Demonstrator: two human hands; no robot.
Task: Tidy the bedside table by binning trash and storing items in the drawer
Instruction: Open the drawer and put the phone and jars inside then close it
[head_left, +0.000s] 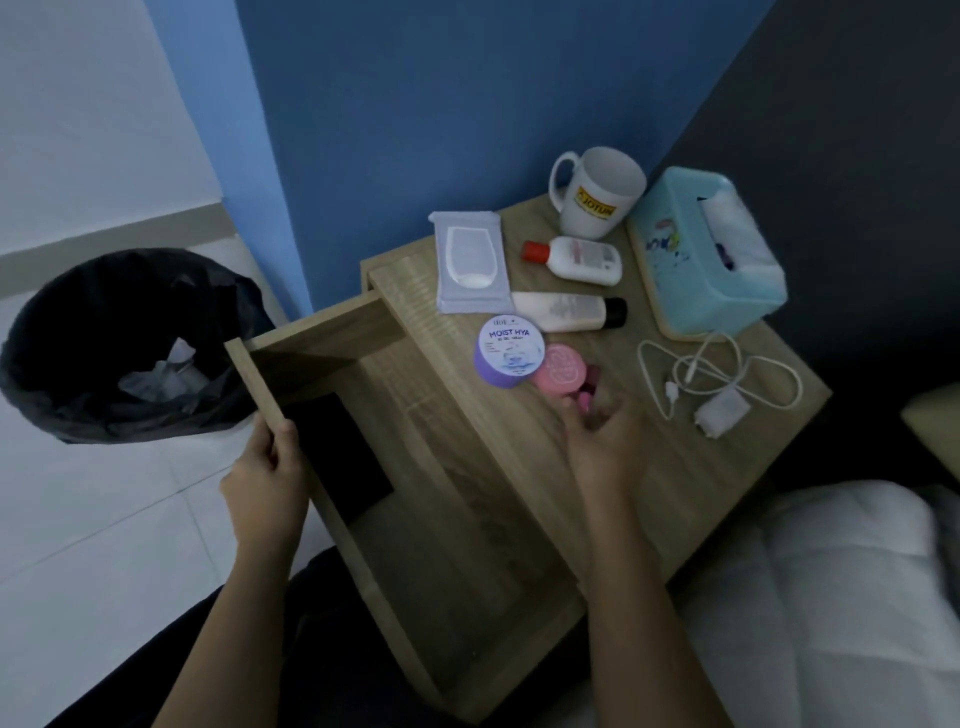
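Note:
The wooden bedside table (675, 467) has its drawer (415, 519) pulled out, with a dark flat item (337, 457) lying inside. My left hand (270, 467) grips the drawer's front panel. My right hand (602, 431) rests on the tabletop, its fingers closing on a small pink item (584, 397) beside a pink round jar (561, 369). A purple cream jar (509, 358), two lotion bottles (576, 260) (569, 312) and a wet-wipes pack (470, 262) lie further back. A black-lined bin (119, 338) with crumpled trash stands on the floor at left.
A white mug (597, 192) and a teal tissue box (706, 254) stand at the back of the table. A white charger with its cable (722, 379) lies at the right. A white bed cover (831, 597) borders the table at right; blue wall behind.

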